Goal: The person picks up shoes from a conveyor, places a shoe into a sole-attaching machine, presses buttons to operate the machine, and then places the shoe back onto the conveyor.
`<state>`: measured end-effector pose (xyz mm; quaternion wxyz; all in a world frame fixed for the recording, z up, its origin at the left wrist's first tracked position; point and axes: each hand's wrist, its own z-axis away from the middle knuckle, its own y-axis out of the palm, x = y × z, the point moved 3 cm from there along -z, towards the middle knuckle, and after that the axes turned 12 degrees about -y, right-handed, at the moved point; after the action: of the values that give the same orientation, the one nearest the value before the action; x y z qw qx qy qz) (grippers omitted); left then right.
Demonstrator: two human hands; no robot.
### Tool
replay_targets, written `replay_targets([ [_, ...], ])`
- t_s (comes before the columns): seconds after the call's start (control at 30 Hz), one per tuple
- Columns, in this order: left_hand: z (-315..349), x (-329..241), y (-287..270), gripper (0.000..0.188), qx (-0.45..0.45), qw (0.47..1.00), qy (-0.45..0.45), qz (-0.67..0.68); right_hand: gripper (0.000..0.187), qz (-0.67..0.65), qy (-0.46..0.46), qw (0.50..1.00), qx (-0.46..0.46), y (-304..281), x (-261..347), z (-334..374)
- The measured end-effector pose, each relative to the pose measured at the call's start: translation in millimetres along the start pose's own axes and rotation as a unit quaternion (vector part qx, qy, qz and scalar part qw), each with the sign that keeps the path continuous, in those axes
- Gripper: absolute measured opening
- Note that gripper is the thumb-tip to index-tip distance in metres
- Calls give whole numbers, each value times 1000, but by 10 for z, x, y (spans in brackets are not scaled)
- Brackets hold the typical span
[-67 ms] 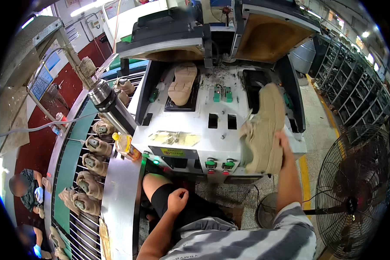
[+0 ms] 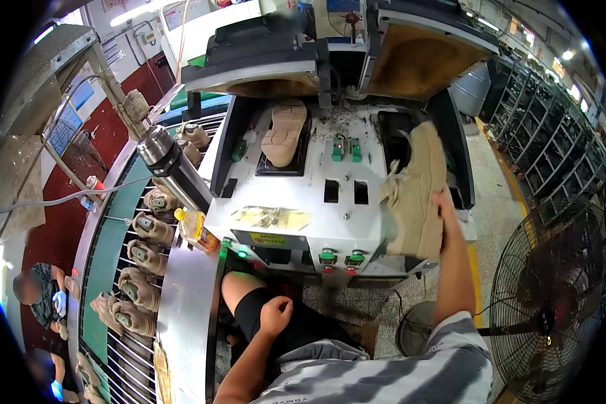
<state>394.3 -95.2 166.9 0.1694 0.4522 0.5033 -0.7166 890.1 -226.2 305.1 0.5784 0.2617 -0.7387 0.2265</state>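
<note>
My right hand [image 2: 444, 209] grips a beige sneaker [image 2: 417, 202] by its right side. The sneaker is held lengthwise above the right front of the white-topped press machine [image 2: 286, 195], its ribbed side in view and its laces to the left. Part of the right-hand black bed [image 2: 394, 128] shows behind it. My left hand [image 2: 276, 314] rests curled over my lap, closed, with nothing seen in it. On the left-hand black bed lies another beige shoe [image 2: 284, 135], sole up.
Two raised lids [image 2: 424, 57] stand over the machine. At left, a steel flask [image 2: 172, 165] and a yellow-capped bottle [image 2: 196, 229] stand beside a roller conveyor [image 2: 131, 350] carrying several shoes. A large fan [image 2: 549, 303] is at right. Two gloved co-workers are at far left.
My right hand has carried the sneaker slightly away from me and to the right, turning it a little. My left hand has stayed in place.
</note>
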Motion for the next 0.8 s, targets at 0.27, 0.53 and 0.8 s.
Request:
replay_targets([
  [0.27,-139,110,46,13,-21,994,-96,52,119,314,41,947,-55,185,864,-1938],
  [0.53,-247,1,84,13,-11,994,-96,56,133,528,103,841,60,151,-491,-2950],
  [0.8,-271,-74,97,17,-13,992,-122,-35,80,577,18,813,76,543,147,-1923],
])
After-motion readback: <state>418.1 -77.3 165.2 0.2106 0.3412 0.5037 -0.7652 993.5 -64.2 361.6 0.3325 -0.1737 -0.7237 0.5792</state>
